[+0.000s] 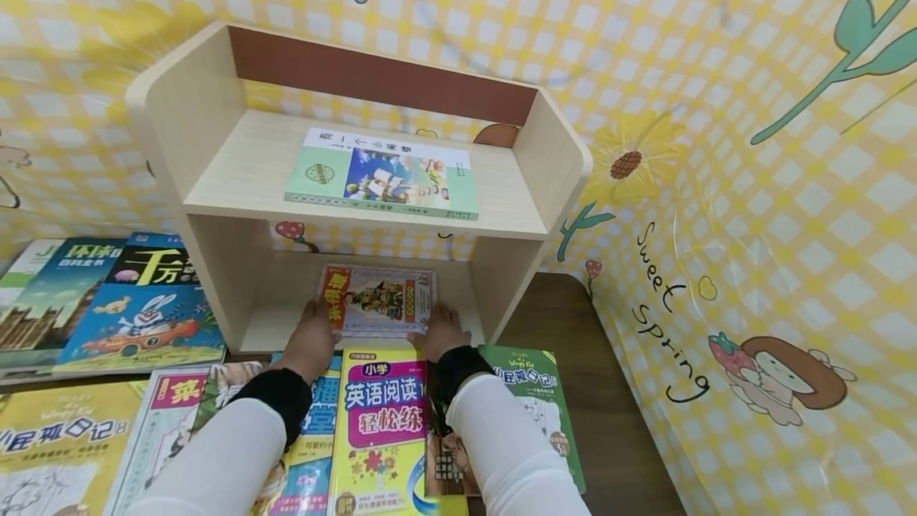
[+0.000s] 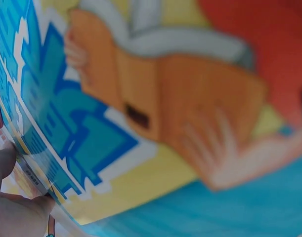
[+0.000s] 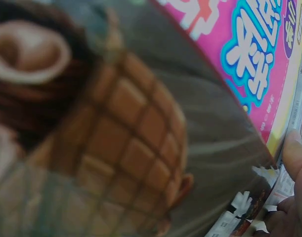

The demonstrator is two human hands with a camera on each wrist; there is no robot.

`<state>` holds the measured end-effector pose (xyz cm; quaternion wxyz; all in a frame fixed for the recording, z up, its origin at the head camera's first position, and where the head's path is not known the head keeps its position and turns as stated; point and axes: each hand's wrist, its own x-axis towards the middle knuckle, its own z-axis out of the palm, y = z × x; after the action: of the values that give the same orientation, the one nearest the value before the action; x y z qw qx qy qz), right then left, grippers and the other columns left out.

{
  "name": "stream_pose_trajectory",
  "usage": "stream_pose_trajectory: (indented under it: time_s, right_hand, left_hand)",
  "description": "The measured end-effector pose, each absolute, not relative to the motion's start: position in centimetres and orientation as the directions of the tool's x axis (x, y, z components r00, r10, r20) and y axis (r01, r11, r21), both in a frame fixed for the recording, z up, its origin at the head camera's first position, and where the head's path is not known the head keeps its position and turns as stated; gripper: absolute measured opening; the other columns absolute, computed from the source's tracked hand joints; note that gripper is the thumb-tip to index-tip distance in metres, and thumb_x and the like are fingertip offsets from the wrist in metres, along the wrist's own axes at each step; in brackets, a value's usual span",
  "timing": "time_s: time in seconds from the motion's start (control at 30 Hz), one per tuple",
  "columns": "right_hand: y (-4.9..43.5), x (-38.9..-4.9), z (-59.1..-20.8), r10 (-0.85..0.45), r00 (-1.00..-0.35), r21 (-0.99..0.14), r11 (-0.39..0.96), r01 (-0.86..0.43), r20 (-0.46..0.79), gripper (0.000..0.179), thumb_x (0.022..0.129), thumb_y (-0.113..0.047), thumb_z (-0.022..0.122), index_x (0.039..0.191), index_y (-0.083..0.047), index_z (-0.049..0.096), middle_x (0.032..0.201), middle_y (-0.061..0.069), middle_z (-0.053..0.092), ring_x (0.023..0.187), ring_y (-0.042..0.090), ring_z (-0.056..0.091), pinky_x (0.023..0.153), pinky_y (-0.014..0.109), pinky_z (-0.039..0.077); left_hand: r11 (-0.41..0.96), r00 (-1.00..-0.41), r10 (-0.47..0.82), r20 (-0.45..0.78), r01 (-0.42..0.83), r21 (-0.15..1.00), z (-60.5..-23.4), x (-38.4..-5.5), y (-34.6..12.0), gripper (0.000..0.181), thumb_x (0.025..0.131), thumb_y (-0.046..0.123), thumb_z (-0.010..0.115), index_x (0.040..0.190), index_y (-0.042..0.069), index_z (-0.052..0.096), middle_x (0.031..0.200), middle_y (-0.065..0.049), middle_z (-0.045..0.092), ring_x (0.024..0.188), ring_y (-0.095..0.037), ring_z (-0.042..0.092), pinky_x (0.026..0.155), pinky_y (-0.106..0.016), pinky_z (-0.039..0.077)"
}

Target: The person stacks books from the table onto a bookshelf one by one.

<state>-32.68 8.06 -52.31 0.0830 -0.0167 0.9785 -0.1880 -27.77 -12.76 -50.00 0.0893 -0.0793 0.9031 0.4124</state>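
A small picture-covered book [image 1: 380, 297] with a red and yellow title strip lies on the lower shelf of a light wooden bookshelf [image 1: 368, 217]. At its left edge, my left hand [image 1: 311, 341] grips it between thumb and fingers. The opposite edge is held by my right hand [image 1: 442, 333]. In the left wrist view, thumb and fingers of the left hand [image 2: 20, 197] pinch the book's edge, while a blue and yellow cover [image 2: 116, 98] fills most of the picture. The right wrist view has the right hand [image 3: 295, 182] at its right border, thumb above curled fingers.
On the upper shelf lies a green and white book [image 1: 383, 173]. In front are a yellow and pink English reading book [image 1: 380, 420], a green diary book [image 1: 533, 396] and several others. More magazines [image 1: 143, 301] lie left of the bookshelf; a checkered sheet [image 1: 716, 221] hangs behind.
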Motion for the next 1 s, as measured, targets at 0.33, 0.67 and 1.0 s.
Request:
stream_pose_trajectory:
  time_s: [0.33,0.67,1.0]
  right_hand:
    - [8.8,-31.8,-50.4,-0.1,-0.981,-0.435,0.9,-0.018,-0.167,0.076,0.091,-0.042,0.065,0.151,-0.011,0.031,0.153,0.009,0.036,0.142,0.029,0.028,0.106,0.061,0.03]
    - [10.3,-29.2,-48.3,-0.284,-0.952,-0.542,0.821,-0.177,-0.119,0.072,0.093,-0.033,0.065,0.151,-0.01,0.029,0.151,0.013,0.037,0.142,0.037,0.026,0.108,0.058,0.031]
    - [12.5,-23.7,-46.4,-0.375,-0.927,-0.485,0.811,-0.328,0.001,0.083,0.092,-0.035,0.066,0.155,-0.014,0.018,0.158,0.011,0.025,0.146,0.03,0.018,0.115,0.048,0.024]
  left_hand:
    - [0.711,-0.992,-0.061,-0.113,-0.123,0.692,-49.4,-27.4,-13.0,0.07,0.096,0.006,0.057,0.15,-0.001,0.014,0.147,-0.031,0.018,0.121,-0.046,0.038,0.106,-0.061,0.032]
    - [0.722,-0.997,-0.013,-0.079,-0.064,0.689,-48.5,-25.6,-13.3,0.077,0.097,0.019,0.06,0.152,-0.003,0.01,0.152,-0.031,0.014,0.113,-0.044,0.048,0.098,-0.056,0.043]
    - [0.77,-0.998,0.063,-0.009,0.043,0.637,-47.4,-21.9,-13.7,0.089,0.092,0.025,0.067,0.155,0.003,0.006,0.156,-0.029,0.01,0.135,-0.052,0.026,0.101,-0.064,0.036]
